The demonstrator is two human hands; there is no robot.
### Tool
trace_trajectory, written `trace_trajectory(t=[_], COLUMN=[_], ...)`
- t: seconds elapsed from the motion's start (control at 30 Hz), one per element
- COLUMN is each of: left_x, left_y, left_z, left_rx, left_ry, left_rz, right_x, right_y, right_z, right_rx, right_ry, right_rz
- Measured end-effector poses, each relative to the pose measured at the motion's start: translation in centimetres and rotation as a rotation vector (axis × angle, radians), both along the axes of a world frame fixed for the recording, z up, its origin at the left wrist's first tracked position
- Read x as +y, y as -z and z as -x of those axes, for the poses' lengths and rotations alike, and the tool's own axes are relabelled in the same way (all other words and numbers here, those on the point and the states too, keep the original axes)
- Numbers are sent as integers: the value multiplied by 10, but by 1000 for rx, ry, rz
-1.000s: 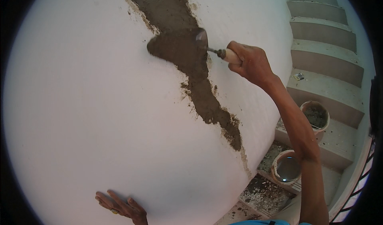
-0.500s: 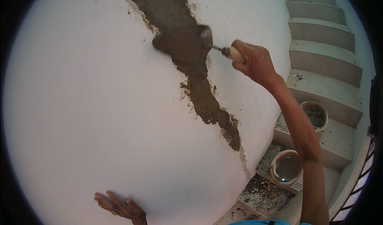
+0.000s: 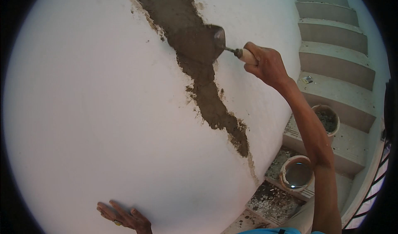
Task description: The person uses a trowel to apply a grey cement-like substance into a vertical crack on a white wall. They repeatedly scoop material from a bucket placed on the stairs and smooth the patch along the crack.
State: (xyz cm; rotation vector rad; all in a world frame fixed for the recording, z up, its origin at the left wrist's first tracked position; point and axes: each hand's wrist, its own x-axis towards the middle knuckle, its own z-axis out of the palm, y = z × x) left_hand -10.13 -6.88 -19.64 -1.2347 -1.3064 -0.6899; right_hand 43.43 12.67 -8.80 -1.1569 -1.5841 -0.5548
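Observation:
Wrapped round the pale wooden handle of a trowel [image 3: 218, 41], my right hand [image 3: 267, 64] is at the upper right of the wall. The trowel's dark blade lies over a wide brown strip of mortar [image 3: 209, 95], and its left part blends with the mortar in colour. This ragged strip runs slantwise down the white wall [image 3: 91, 109], narrowing toward the lower right. At the lower left, my left hand [image 3: 126, 217] rests flat against the wall with its fingers spread and nothing in it. A ring shows on one finger.
Stairs [image 3: 338, 59] climb along the right side of the wall. On the steps stand a bucket of water [image 3: 283, 176] and a bucket [image 3: 338, 128] holding grey mix, partly behind my right forearm. Crumbs of debris [image 3: 275, 203] litter the lower steps. A dark railing [image 3: 375, 184] borders the far right.
The trowel has shifted right over the mortar; its blade no longer reaches past the strip's left edge. My right hand moved slightly right with it. My left hand stays nearly in place.

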Motion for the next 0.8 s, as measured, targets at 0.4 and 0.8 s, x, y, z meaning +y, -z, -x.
trace_trajectory(t=[0.4,0.8], left_x=[0,0], left_y=[0,0], left_z=[-2,-2], left_rx=[11,-3], left_ry=[-23,18], left_rz=[0,-9], right_x=[-2,-3], right_y=[13,21], right_z=[9,11], right_rx=[-15,45], right_ry=[-52,-45], right_rz=[6,20])
